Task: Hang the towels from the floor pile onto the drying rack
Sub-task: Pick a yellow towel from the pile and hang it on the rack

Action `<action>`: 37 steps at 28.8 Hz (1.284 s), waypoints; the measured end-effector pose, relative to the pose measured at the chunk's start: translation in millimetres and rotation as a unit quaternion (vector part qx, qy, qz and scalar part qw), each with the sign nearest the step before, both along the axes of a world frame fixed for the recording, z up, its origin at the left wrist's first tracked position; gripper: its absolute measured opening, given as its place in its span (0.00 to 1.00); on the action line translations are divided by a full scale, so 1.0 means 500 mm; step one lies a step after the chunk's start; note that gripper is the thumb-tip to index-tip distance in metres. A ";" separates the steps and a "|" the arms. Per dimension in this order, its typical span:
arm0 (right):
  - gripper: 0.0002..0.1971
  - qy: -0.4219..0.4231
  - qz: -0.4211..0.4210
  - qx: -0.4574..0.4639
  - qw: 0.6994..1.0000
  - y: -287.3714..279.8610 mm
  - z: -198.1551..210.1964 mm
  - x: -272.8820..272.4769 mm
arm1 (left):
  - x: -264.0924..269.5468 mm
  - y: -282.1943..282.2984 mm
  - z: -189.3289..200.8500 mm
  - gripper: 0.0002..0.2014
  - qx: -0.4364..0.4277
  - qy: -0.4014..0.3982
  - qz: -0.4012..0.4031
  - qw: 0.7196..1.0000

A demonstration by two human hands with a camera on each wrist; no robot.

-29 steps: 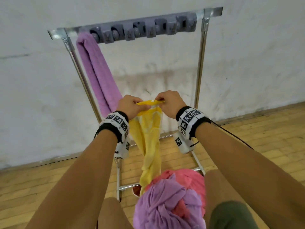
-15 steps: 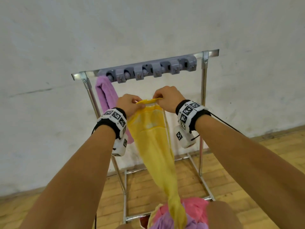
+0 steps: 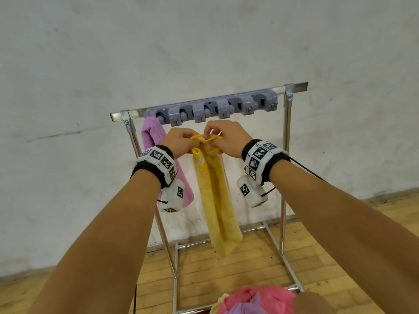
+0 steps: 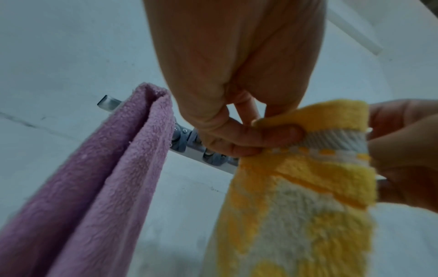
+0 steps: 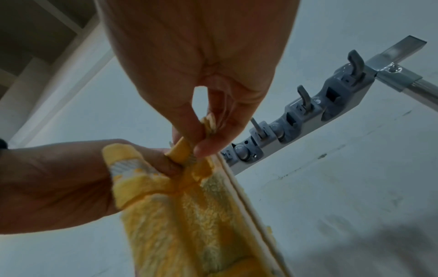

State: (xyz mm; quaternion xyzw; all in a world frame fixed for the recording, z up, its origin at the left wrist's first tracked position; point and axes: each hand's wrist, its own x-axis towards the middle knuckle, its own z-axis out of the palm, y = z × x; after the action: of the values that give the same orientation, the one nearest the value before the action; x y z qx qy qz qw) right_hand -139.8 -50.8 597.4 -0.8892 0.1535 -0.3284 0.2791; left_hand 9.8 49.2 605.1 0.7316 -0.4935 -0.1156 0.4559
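Head view: hands (image 3: 181, 141) pinch fluffy yellow towel (image 3: 215, 200).

I see a yellow towel (image 3: 215, 200) with white patches and a striped white band, a lilac towel (image 3: 154, 137), grey hooks (image 3: 210, 108).

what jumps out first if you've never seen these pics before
The bright yellow towel in the middle: the left hand and the right hand pinch its top edge just below the grey hook strip of the drying rack. A purple towel already hangs at the rack's left end, and a pink and purple pile of towels sits at the bottom edge.
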 end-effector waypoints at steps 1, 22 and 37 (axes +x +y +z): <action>0.10 -0.009 -0.015 -0.006 1.000 -0.002 0.000 0.003 | 0.001 0.000 0.002 0.08 -0.013 0.013 0.010 1.000; 0.08 0.025 0.002 -0.051 0.998 0.033 0.009 0.032 | 0.025 0.020 0.017 0.09 -0.032 0.028 0.114 0.993; 0.10 -0.103 0.013 0.145 0.984 0.016 0.025 0.039 | -0.001 0.058 0.009 0.07 -0.082 0.210 0.016 0.974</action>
State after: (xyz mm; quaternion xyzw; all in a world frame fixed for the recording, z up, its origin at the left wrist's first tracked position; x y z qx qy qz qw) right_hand -120.5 -42.6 609.8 -0.8024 0.1582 -0.3890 0.4240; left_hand 9.2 78.1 609.7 0.6586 -0.3832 -0.2185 0.6096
